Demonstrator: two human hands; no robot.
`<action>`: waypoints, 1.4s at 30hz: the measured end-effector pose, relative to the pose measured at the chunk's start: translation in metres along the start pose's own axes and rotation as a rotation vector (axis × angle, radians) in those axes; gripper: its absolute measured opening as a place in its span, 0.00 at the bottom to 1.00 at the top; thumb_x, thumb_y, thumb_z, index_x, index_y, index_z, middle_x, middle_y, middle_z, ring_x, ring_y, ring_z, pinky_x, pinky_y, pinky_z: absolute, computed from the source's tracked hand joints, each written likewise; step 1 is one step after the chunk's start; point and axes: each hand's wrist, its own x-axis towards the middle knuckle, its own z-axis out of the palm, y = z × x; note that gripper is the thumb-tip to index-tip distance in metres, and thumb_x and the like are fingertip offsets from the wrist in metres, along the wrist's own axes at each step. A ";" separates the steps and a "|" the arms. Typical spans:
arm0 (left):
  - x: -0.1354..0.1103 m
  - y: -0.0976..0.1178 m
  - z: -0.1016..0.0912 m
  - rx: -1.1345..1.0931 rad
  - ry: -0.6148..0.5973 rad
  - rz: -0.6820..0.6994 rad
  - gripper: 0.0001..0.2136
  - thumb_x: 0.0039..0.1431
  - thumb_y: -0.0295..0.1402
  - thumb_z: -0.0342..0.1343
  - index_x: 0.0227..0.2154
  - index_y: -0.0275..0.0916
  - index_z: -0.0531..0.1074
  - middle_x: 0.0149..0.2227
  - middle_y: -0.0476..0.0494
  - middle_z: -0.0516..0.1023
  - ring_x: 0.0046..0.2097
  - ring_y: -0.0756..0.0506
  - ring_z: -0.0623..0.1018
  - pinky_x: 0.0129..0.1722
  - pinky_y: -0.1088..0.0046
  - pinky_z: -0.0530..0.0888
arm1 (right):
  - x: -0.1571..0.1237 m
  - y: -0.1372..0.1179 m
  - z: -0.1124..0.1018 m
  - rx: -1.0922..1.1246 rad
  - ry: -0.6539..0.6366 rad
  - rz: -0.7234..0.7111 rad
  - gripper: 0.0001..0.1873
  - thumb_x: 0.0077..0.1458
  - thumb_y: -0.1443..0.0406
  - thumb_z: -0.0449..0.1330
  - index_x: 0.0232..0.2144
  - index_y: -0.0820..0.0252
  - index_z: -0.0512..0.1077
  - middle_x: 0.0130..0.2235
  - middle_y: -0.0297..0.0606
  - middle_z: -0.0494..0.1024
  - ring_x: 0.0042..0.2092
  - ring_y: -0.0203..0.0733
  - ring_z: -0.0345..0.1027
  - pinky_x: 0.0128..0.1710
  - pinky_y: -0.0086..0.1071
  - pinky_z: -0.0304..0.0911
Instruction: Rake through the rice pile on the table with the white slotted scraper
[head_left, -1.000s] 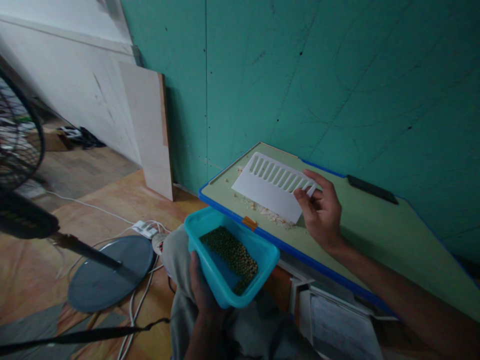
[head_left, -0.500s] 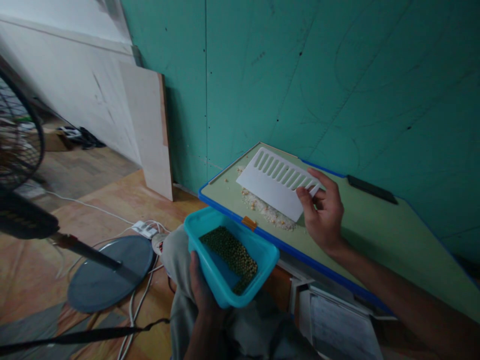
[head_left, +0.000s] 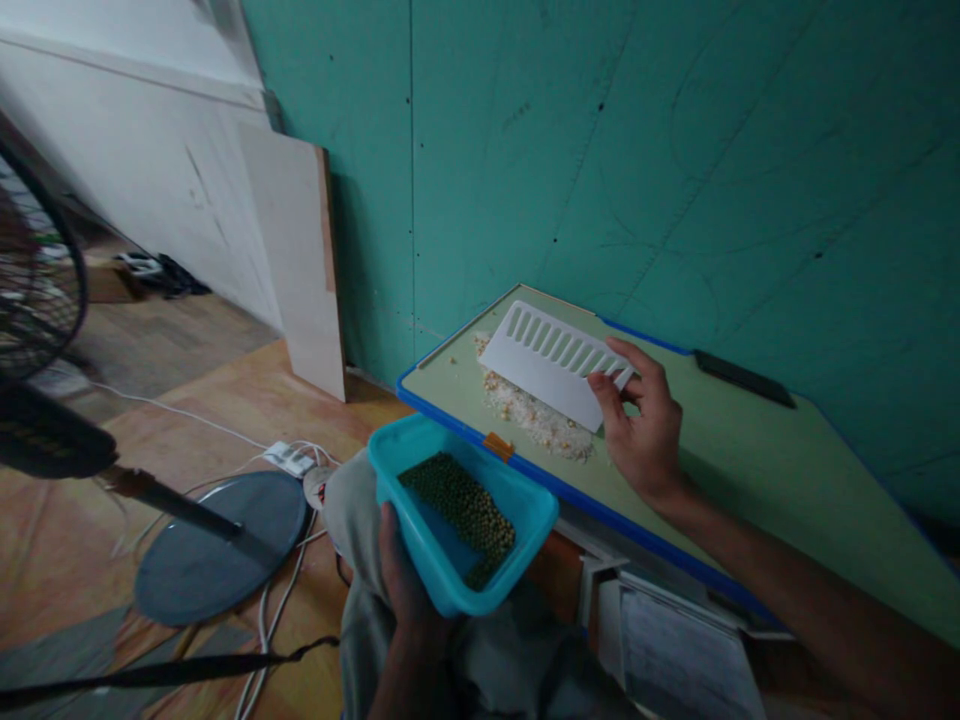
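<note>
My left hand [head_left: 409,580] grips the near left side of a turquoise plastic tub [head_left: 442,575], held tilted at the table's front edge. Inside it lie green beans [head_left: 446,485] and paler, yellowish beans or peas [head_left: 487,520]. Between thumb and fingers, my right hand [head_left: 641,425] pinches the right end of a white slotted plastic scraper [head_left: 536,372]. The scraper slants over a spread of white grains, like rice, with yellow kernels [head_left: 540,420] on the pale green tabletop [head_left: 720,450]. Whether its lower edge touches the tabletop I cannot tell.
A dark flat object [head_left: 742,378] lies at the table's back edge by the green wall [head_left: 510,150]. An orange clip [head_left: 498,446] sits on the blue rim. On the left stand a fan [head_left: 56,420], a power strip [head_left: 289,458] with cables, and a leaning board [head_left: 300,260].
My right hand has shifted the scraper slightly back, away from me, so more of the grain spread shows. My left hand and the tub have stayed in place.
</note>
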 end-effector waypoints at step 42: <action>0.002 -0.002 0.001 -0.004 0.049 0.025 0.16 0.66 0.46 0.61 0.52 0.47 0.79 0.35 0.48 0.86 0.56 0.40 0.81 0.60 0.64 0.75 | 0.001 0.002 -0.001 -0.009 -0.013 -0.144 0.20 0.68 0.62 0.61 0.60 0.50 0.70 0.51 0.40 0.84 0.39 0.41 0.81 0.40 0.34 0.77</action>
